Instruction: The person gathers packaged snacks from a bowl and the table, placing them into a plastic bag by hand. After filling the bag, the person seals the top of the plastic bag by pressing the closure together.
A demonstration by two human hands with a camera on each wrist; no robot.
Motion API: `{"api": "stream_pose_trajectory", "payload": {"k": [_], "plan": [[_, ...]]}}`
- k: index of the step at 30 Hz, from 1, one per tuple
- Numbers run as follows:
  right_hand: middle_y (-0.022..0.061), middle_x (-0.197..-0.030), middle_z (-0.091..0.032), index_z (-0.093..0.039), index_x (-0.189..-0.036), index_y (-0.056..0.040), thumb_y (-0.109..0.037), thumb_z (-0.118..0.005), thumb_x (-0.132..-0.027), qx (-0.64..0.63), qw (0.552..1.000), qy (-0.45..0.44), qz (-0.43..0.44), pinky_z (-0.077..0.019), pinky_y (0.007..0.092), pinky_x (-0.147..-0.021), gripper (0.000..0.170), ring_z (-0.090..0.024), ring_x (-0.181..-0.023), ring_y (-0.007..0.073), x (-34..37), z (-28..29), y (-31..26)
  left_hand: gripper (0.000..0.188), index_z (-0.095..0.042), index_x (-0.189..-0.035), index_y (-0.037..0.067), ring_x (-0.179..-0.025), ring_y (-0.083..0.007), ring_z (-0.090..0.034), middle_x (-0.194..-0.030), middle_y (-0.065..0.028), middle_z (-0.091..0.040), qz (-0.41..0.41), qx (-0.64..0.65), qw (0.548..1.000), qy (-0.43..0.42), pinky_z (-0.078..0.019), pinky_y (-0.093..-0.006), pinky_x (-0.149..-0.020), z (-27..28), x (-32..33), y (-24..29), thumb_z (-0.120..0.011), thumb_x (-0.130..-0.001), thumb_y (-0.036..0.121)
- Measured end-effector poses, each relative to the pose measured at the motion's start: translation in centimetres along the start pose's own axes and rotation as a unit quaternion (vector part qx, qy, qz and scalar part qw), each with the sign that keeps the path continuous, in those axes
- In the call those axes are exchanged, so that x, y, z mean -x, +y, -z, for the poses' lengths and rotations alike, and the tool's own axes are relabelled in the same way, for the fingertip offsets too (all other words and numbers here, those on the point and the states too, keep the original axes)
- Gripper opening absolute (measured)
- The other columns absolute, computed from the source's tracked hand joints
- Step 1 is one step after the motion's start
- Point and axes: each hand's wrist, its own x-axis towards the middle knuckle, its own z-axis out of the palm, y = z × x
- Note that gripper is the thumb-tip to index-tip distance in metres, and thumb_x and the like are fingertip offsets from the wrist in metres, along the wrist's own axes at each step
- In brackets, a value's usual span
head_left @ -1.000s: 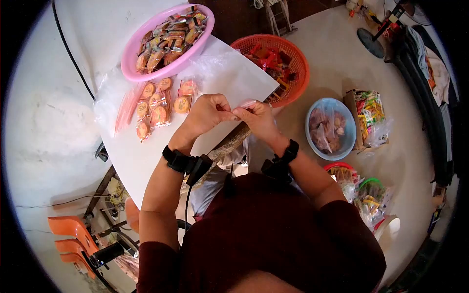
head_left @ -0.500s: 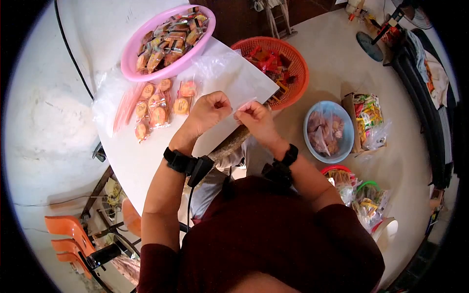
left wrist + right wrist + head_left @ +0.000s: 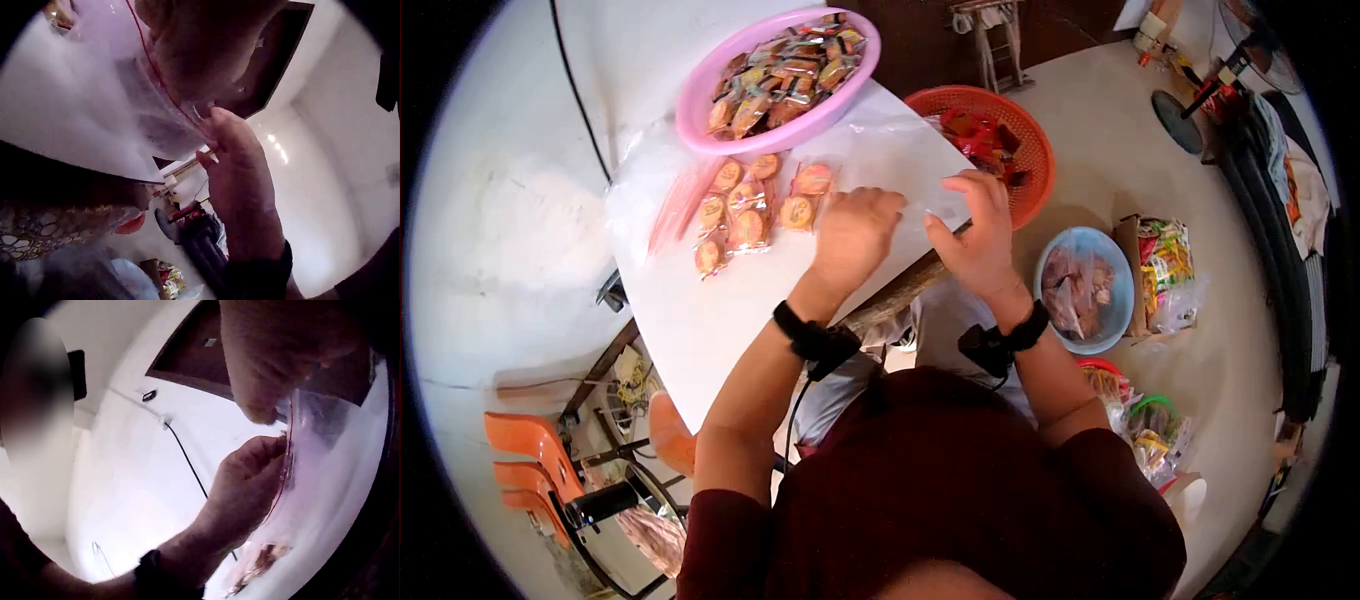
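In the left wrist view a clear plastic bag [image 3: 169, 128] with a thin red line along it stretches between the hands. My left hand [image 3: 858, 238] has curled fingers, which pinch the bag's film at the red line in the right wrist view. Opposite it is my right hand [image 3: 980, 235], thumb and forefinger spread apart, fingertips right at the end of the red line. Packets of round biscuits [image 3: 747, 225] lie on the white table [image 3: 730, 310] beyond the left hand. Left of them is a stack of flat clear bags [image 3: 675, 205] with pinkish edges.
A pink basin [image 3: 695, 105] of wrapped snacks stands at the back of the table. On the floor to the right are a red basket [image 3: 1040, 160], a blue basin [image 3: 1128, 290] and a carton [image 3: 1125, 240] of packets. Orange chairs [image 3: 530, 440] are at lower left.
The hands were together at the fingertips and have moved apart. The right thumb and forefinger, pinched before, are now spread. The left hand has turned with its back upward.
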Motion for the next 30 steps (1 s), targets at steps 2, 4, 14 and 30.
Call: {"api": "stream_pose_trajectory", "payload": {"k": [2,4,14,30], "plan": [[0.0116,-0.099,-0.058,-0.062,-0.093,-0.0052,-0.012,-0.069,-0.074,0.062,0.994,-0.039,0.075,-0.0423,0.0455,-0.085,0.022,-0.056,-0.093,0.0323,-0.1,-0.6,0.5,0.011,-0.062,-0.089,0.010,-0.080,-0.0261,-0.061,-0.081,-0.0064,-0.061,-0.033,-0.028,0.999,-0.016,-0.0451,-0.0402,-0.074,-0.3,0.2,0.4,-0.064,-0.078,0.013],[0.0103,-0.091,-0.057,-0.063,-0.090,-0.0060,-0.010,-0.068,-0.075,0.092,0.989,-0.084,0.075,-0.0426,0.0451,-0.081,0.017,-0.056,-0.088,0.0312,0.5,-1.3,1.2,0.012,-0.061,-0.087,0.010,-0.080,-0.0254,-0.060,-0.080,-0.0058,-0.059,-0.060,-0.046,0.997,-0.012,-0.0449,-0.0399,-0.073,-0.4,0.3,0.5,-0.062,-0.075,0.012],[0.0105,-0.081,-0.058,-0.065,-0.088,-0.0082,-0.003,-0.064,-0.076,0.077,0.993,-0.083,0.040,-0.0459,0.0451,-0.067,0.013,-0.058,-0.077,0.0335,2.0,-2.8,4.4,0.018,-0.060,-0.094,0.006,-0.091,-0.0287,-0.061,-0.095,-0.0106,-0.062,0.075,-0.151,0.985,-0.022,-0.0477,-0.0419,-0.082,1.7,3.0,-3.7,-0.059,-0.085,0.022],[0.0103,-0.084,-0.063,-0.067,-0.086,-0.0060,-0.008,-0.066,-0.081,0.070,0.991,-0.104,0.035,-0.0485,0.0398,-0.067,0.006,-0.061,-0.077,0.0310,2.0,-3.2,4.0,0.032,-0.061,-0.085,0.000,-0.083,-0.0366,-0.066,-0.092,-0.0205,-0.065,0.389,-0.017,0.889,-0.242,-0.0523,-0.0449,-0.071,4.4,3.3,-6.5,-0.073,-0.073,0.027]]}}
